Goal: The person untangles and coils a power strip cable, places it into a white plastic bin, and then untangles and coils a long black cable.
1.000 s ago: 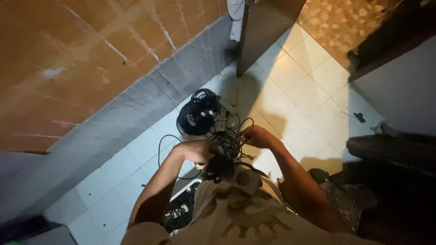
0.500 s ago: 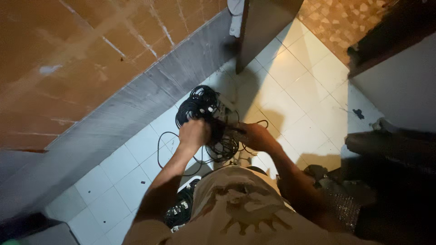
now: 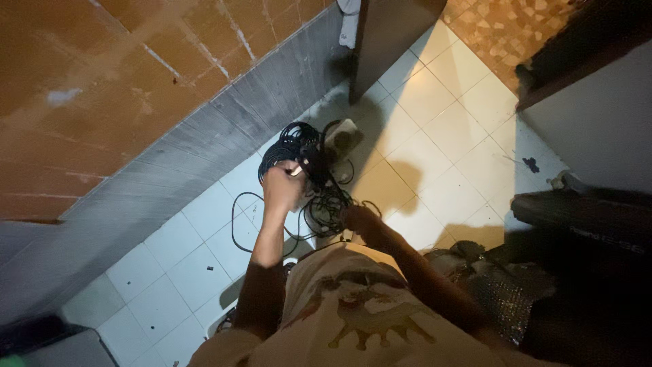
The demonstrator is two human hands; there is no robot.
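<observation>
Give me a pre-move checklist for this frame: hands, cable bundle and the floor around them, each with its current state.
1. Left hand grips the coiled black cable: ok, closed around the coil's near side.
2. Right hand on the cable: ok, in the loose tangled strands.
3. Cable free of knots: not ok, the strands between the hands look tangled.
4. Loose loop on the tiled floor: not ok, it trails beside the left arm.
5. White object behind the coil clear of the cable: cannot tell, dim and partly hidden.
</observation>
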